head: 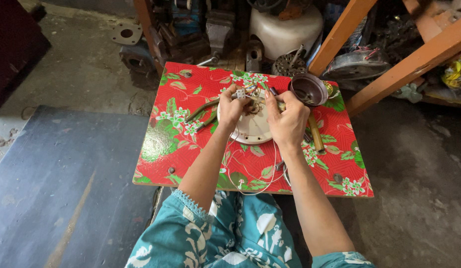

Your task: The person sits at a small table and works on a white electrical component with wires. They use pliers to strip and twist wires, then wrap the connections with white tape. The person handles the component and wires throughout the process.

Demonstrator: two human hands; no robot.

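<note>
Both my hands are up over the far half of the small table (161, 149), the one with the red floral cover. Left hand (232, 108) has fingers curled, pinching a small white connector block (240, 93) with thin wires. Right hand (288, 119) has fingers closed around a wooden-handled tool (316, 135), its handle running toward the right edge. Under both hands sits a round cream motor housing (252, 130), flat on the table, centre-far. Loose white wires (250, 173) trail from it to the near edge. A dark brown cup-shaped cover (308, 89) sits at the far right corner, just beside my right hand.
</note>
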